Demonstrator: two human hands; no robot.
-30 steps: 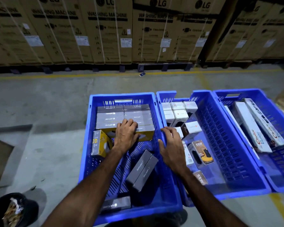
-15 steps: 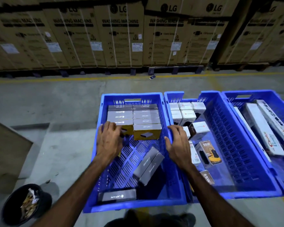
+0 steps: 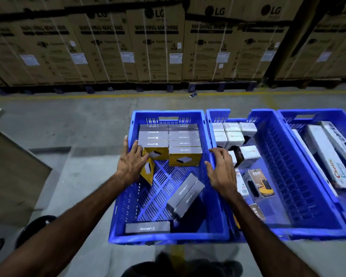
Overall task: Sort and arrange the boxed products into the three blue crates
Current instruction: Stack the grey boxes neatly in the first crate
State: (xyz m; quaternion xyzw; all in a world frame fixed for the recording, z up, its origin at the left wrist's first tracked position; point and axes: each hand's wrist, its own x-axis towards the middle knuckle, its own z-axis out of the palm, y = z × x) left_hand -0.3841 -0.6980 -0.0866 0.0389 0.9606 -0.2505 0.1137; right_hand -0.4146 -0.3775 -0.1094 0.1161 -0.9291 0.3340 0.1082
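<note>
We judged that the coming move turned on the tilted yellow box in the left crate: it lay directly under and just to the right of our left hand, leaning on edge against the crate's left wall, its long axis running from near our wrist up toward the packed rows of grey-topped boxes at the far end. Our left hand was the nearer by far; its fingers were spread and straight, lying against the box and the crate wall, not curled round anything. Our right hand hovered with relaxed, parted fingers over the wall between the left crate and the middle crate, holding nothing. Two loose grey boxes lay diagonally on the crate floor nearer us, between our forearms, well apart from either palm.
</note>
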